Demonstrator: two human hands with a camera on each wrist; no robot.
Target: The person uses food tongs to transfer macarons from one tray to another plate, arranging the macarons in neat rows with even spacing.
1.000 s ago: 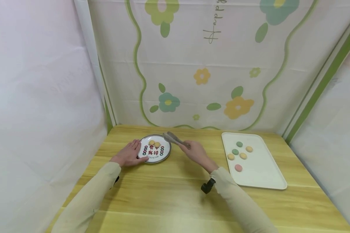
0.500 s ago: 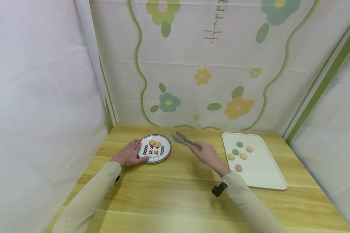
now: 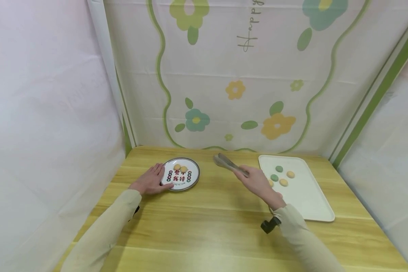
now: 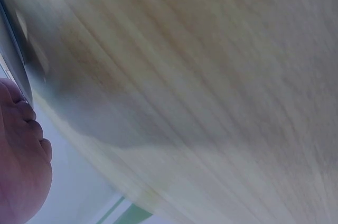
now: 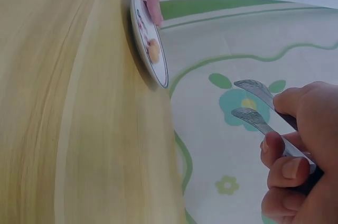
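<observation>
My left hand (image 3: 151, 180) rests with straight fingers on the left rim of a round white plate (image 3: 194, 176) printed with red characters. Two yellow macaron-like cookies (image 3: 180, 168) lie side by side near the plate's far edge. In my right hand (image 3: 255, 182) I grip metal tongs (image 3: 230, 164), held above the table between plate and tray. The right wrist view shows the tongs' two ridged tips (image 5: 248, 114) apart with nothing between them, thumb on one arm and curled fingers round the other.
On the right lies a white rectangular tray (image 3: 312, 196) with several small green and yellow cookies (image 3: 283, 182); my right hand and wrist partly cover a yellow and a pink one. A flowered cloth (image 3: 217, 94) hangs behind the wooden table (image 3: 197, 226), with white sheets at both sides.
My right hand has carried the empty tongs to the right, away from the plate and towards the tray. My left hand and the cookies have stayed where they were.
</observation>
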